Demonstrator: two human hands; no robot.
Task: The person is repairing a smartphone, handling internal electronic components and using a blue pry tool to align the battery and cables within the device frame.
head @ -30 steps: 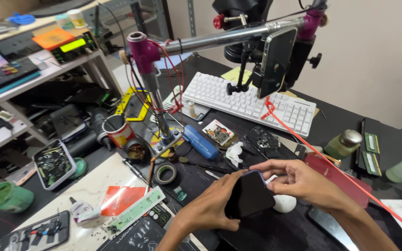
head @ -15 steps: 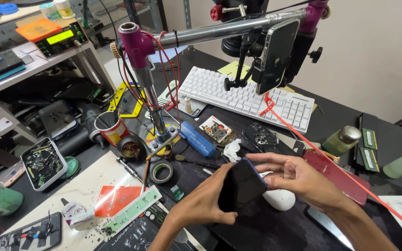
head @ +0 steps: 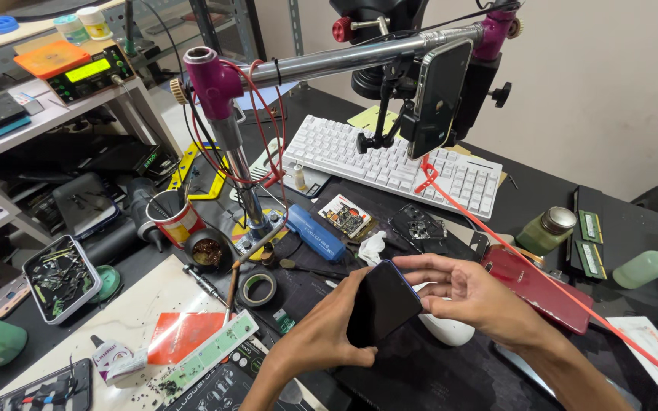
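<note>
Left hand gripping dark phone from below at lower centre of frame, right hand clasping its upper edge, fingers curling over; white mouse lying just behind, red phone resting at right, white keyboard sitting above

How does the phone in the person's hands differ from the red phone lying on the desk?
The black phone is gripped by the left hand and right hand, tilted above the desk; the red phone lies flat, untouched. The black phone shows a dark glossy face; the red phone shows a red surface. Both are slim rectangular slabs.
</note>
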